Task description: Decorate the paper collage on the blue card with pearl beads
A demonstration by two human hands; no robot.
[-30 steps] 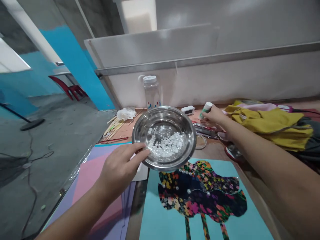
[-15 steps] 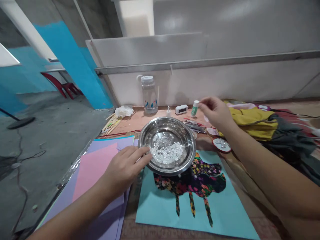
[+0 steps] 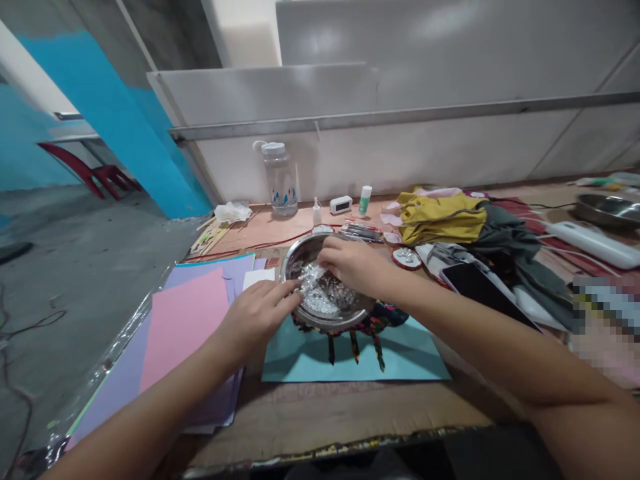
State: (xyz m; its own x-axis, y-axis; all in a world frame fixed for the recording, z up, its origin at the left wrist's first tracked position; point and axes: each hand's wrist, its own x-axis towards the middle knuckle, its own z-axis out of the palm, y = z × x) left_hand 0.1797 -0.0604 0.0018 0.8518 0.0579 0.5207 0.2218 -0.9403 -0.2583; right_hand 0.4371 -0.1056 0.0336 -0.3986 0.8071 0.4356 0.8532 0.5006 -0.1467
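A shiny steel bowl (image 3: 286, 275) stands over a light-blue sheet of paper (image 3: 313, 367), covering part of a dark floral cutout (image 3: 387, 313) with three narrow strips below it. Clear and silvery sequins (image 3: 320, 303) lie in the bowl. At its left rim, my left hand (image 3: 260, 310) grips the edge with its fingers. My right hand (image 3: 353, 263) reaches inside from the right, fingers bent together at the sequins. Whatever is between those fingertips is hidden. Upright behind the bowl stands a glue stick (image 3: 365, 201).
Pink paper (image 3: 185, 320) and purple sheets lie at left. Behind are a water bottle (image 3: 280, 180), a small dropper bottle (image 3: 317, 212) and a white device (image 3: 341, 205). On the right are yellow cloth (image 3: 443, 217), a phone (image 3: 485, 293) and a small dish (image 3: 407, 258).
My right hand has moved from beside the glue stick down into the bowl. My left hand stays at the bowl's rim. The view has shifted to the right.
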